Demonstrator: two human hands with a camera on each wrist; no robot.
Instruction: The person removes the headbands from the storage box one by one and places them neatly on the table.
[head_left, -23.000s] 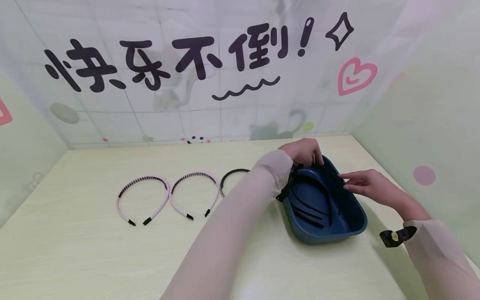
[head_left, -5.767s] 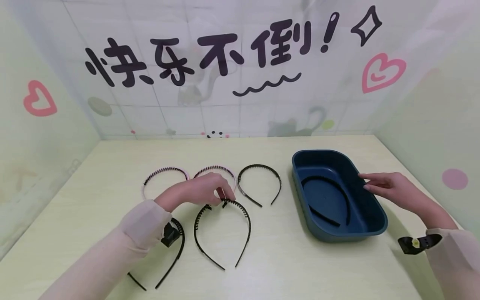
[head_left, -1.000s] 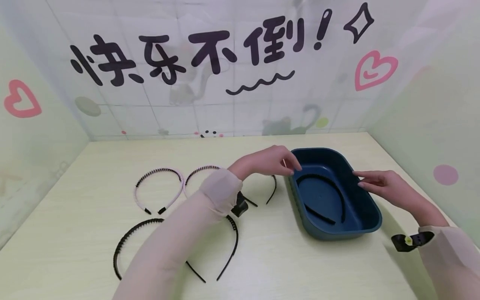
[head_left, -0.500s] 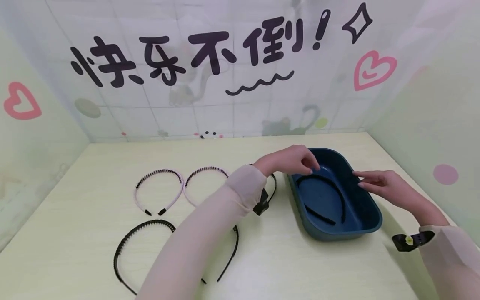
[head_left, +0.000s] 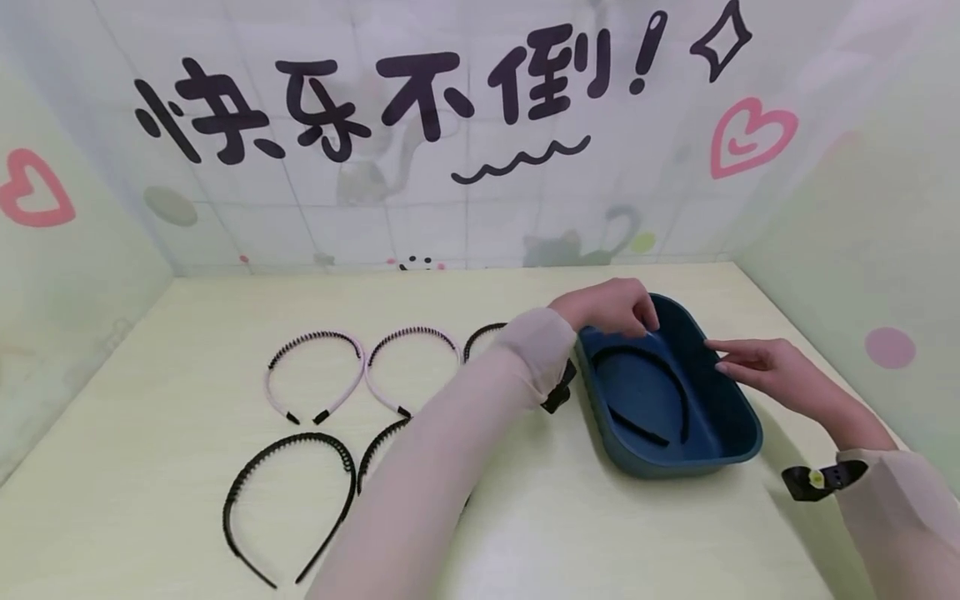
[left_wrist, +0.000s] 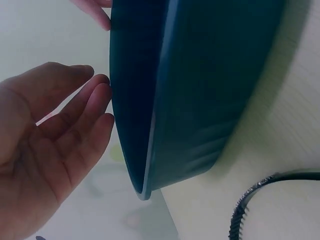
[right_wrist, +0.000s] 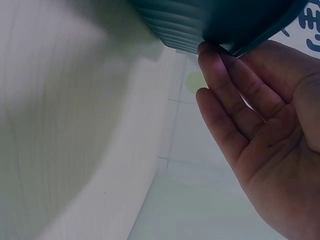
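Observation:
My left hand [head_left: 615,307] is over the far left part of a dark blue plastic box [head_left: 660,468], its fingers loosely bent with nothing between them. In the left wrist view, the fingertips [left_wrist: 104,95] are right at the box's rim. My right hand [head_left: 765,371] pinches the right rim; the right wrist view has its fingers [right_wrist: 215,70] on the outer wall under the lip. One black headband [head_left: 677,387] lies inside the box. Left of it, two lilac headbands with black coils, a near one [head_left: 378,396] and a far-left one [head_left: 351,390], lie in the back row.
A black headband [head_left: 480,330] ends the back row, partly hidden by my left sleeve [head_left: 457,450]. In front lie a black toothed headband [head_left: 354,479] and another black headband [head_left: 375,442], mostly covered by that sleeve. Printed walls enclose the table [head_left: 150,500].
Over the last second my left hand has moved right, over the box; my right hand stays. Since 23 s ago, two black headbands have come to lie in front, and the box holds fewer.

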